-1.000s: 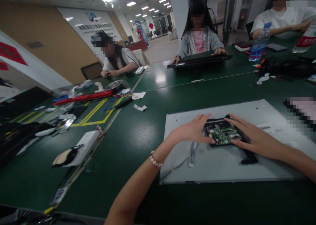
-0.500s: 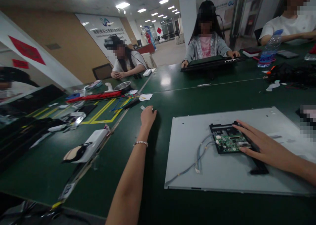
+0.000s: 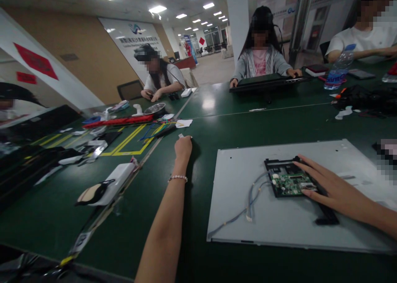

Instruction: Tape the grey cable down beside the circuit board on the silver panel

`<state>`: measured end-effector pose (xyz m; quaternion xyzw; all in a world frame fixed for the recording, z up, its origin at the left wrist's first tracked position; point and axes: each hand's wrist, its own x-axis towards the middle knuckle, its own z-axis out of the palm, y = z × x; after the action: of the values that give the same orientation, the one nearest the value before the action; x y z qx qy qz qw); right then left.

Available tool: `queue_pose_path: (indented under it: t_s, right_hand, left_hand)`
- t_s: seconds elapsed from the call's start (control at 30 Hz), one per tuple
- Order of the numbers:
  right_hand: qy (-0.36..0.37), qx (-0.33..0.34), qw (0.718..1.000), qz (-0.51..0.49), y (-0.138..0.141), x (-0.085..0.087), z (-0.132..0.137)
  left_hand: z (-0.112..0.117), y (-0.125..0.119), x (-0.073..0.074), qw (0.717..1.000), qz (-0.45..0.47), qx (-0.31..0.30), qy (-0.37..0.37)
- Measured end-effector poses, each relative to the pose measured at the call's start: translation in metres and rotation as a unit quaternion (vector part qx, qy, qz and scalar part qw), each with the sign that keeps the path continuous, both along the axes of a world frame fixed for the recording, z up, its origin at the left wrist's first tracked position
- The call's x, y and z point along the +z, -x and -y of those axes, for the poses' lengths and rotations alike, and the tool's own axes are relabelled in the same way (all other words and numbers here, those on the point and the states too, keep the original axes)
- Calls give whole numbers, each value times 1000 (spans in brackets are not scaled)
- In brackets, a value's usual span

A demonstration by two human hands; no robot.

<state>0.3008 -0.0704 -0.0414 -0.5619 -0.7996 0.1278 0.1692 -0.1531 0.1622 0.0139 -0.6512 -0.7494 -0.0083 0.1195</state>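
My left hand (image 3: pixel 183 147) is closed in a fist above the green table, and a small pale tip (image 3: pixel 180 136) shows beyond its fingers; what it belongs to is hidden. On the right, my right hand (image 3: pixel 333 188) lies with stretched, spread fingers over the right side of a black plastic frame (image 3: pixel 324 214). The frame carries a green circuit board (image 3: pixel 287 185), and my thumb touches the board's right side. Grey-blue cables (image 3: pixel 250 198) run left from the board. Beneath everything is a flat grey-white metal panel (image 3: pixel 235 171).
Left of my left arm are a white box (image 3: pixel 119 179) with a round beige pad (image 3: pixel 91 193), loose wires (image 3: pixel 155 132) and a metal bowl (image 3: pixel 155 108). Across the table, a person holds a black flat panel (image 3: pixel 269 82). A water bottle (image 3: pixel 338 70) stands at the far right.
The view has tilted slightly upward. My left hand has drawn back a little toward me, still closed. My right hand keeps its place on the frame. The person at the far left has moved their hands.
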Motion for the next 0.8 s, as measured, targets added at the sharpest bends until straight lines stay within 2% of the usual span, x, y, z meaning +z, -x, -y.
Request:
queue_pose_path:
  t_s: [0.23, 0.47, 0.6, 0.7, 0.8]
  right_hand:
    - [-10, 10, 1000, -5, -1, -1, -2]
    - [-1, 4, 1000, -4, -3, -1, -3]
    - [3, 7, 1000, -6, -3, 1, -3]
    - [6, 5, 1000, -9, -2, 3, -2]
    - [-3, 5, 1000, -18, -1, 6, -1]
  left_hand:
    - [-1, -16, 8, 999, -30, -17, 19]
    - [0, -34, 13, 999, -28, -25, 32]
    - [4, -50, 22, 998, -14, -40, 35]
    - [12, -73, 32, 994, 29, -102, 32]
    - [33, -112, 41, 975, 74, -210, 26]
